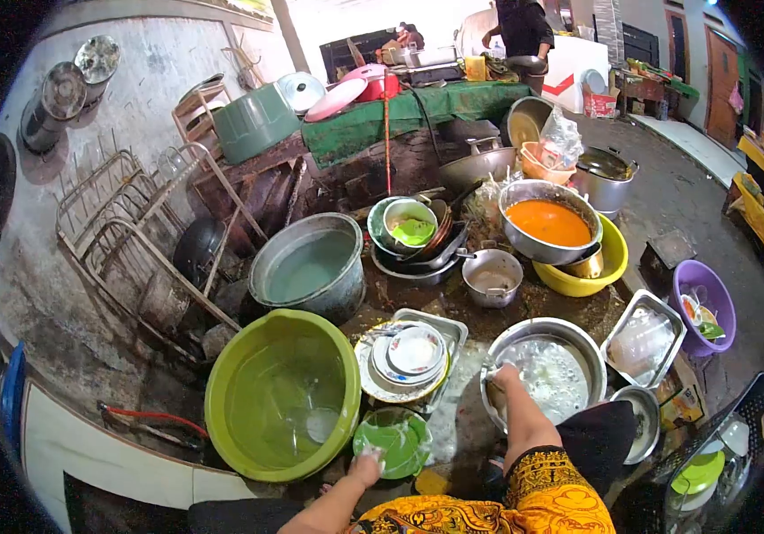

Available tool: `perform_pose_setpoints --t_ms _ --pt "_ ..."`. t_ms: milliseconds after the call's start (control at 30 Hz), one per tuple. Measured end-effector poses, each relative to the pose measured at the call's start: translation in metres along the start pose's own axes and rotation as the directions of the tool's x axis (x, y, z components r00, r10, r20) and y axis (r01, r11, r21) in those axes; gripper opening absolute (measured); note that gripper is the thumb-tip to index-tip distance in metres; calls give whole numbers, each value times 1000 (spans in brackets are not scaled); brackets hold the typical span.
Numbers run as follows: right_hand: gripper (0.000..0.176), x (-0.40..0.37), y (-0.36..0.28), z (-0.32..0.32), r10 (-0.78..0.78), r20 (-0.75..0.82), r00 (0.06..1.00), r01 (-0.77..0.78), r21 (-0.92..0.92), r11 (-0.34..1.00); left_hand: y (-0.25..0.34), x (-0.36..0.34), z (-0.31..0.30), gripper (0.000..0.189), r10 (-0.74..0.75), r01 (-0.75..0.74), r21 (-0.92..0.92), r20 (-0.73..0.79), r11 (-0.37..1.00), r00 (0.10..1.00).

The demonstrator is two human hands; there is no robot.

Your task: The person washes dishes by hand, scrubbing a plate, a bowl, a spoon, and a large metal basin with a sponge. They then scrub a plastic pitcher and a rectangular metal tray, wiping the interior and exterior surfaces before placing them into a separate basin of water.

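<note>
The round green plastic dish [404,438], wet with suds, lies ahead and slightly right of the left hand [366,467], the nearer one; its near-left edge is met by that hand's curled fingers, though a firm grip cannot be confirmed. The left rim of the silver metal basin [592,356] of foamy water is touched by the right hand [505,383], its grip unclear. Water is held in the olive-green plastic tub [231,374].

Glossy green plastic tub [248,405]; shiny metal basin [597,360]; rough concrete-like wall [21,231].
</note>
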State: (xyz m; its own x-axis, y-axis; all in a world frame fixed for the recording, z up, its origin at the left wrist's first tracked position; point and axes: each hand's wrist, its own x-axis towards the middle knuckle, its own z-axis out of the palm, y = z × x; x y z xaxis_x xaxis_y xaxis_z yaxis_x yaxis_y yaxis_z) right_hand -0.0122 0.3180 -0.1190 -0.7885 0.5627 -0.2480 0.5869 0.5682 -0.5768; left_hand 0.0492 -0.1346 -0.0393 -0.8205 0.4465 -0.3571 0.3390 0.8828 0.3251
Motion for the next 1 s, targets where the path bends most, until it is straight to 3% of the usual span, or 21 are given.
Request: perform_pose_setpoints --t_ms 67,133,167,200,233,267,300,367,400,467,500,533,600,667,700,800,867,900,933,967,1000 --pt "32 -5 -5 8 -31 -128 991 38 51 998 -7 27 18 35 114 -139 -158 -157 978 981" --pt "28 -3 -9 8 -66 -101 993 60 -58 996 15 44 6 32 13 -35 -281 -79 959 997" --pt "28 -31 -36 -11 -134 -287 948 157 57 986 2 67 31 31 125 -212 -499 -202 840 971" --pt "31 -43 -53 -22 -170 -337 926 214 97 972 21 69 19 31 88 -175 -564 -178 807 980" --pt "34 -48 -65 -28 -156 -312 937 191 85 978 26 83 21 27 127 -246 -576 -240 779 962" --pt "36 -69 -87 -44 -234 -354 906 269 55 961 33 99 16 25 25 32 -801 58 598 998" --pt "34 -88 -107 -57 -302 -383 873 345 49 937 72 78 -26 34 -11 222 -925 230 307 973" --pt "24 -113 -128 -59 -457 -288 842 477 -1 879 98 78 -51 50 156 286 -955 294 74 943" --pt "23 -138 -144 -63 -428 -144 892 420 -82 904 100 86 -55 64 266 366 -927 373 75 889" --pt "25 -169 -147 -45 -686 -84 723 672 -145 726 104 96 -54 63 468 412 -911 359 -11 807" --pt "25 -199 -162 -59 -790 -148 594 761 -214 612 119 84 -66 60 456 367 -928 299 -65 838" --pt "25 -221 -173 -68 -846 -76 528 818 -221 531 134 70 -79 57 437 319 -940 239 -118 867" --pt "28 -237 -165 -48 -911 30 412 897 -192 399 125 99 -61 43 539 462 -884 354 -74 764" --pt "29 -246 -164 -38 -909 135 395 912 -174 371 125 97 -69 33 380 462 -882 462 99 801" --pt "31 -250 -163 -34 -900 233 369 928 -153 341 121 98 -69 20 327 444 -891 449 94 831" --pt "26 -255 -155 -28 -863 265 429 903 -108 416 108 103 -58 10 304 402 -916 379 -15 874" --pt "21 -258 -156 -59 -856 293 426 903 -79 422 106 106 -50 10 260 341 -938 314 -64 913" --pt "19 -254 -163 -76 -819 230 525 818 128 560 109 99 -59 11 223 374 -926 353 -58 909" --pt "20 -243 -162 -85 -791 145 594 772 171 612 112 92 -66 11 187 408 -912 392 -55 901" --pt "20 -231 -161 -93 -753 59 656 726 225 650 107 88 -69 12 298 431 -899 391 -79 871" --pt "23 -217 -157 -96 -743 -78 664 747 107 656 107 83 -69 12 303 432 -899 391 -78 869"
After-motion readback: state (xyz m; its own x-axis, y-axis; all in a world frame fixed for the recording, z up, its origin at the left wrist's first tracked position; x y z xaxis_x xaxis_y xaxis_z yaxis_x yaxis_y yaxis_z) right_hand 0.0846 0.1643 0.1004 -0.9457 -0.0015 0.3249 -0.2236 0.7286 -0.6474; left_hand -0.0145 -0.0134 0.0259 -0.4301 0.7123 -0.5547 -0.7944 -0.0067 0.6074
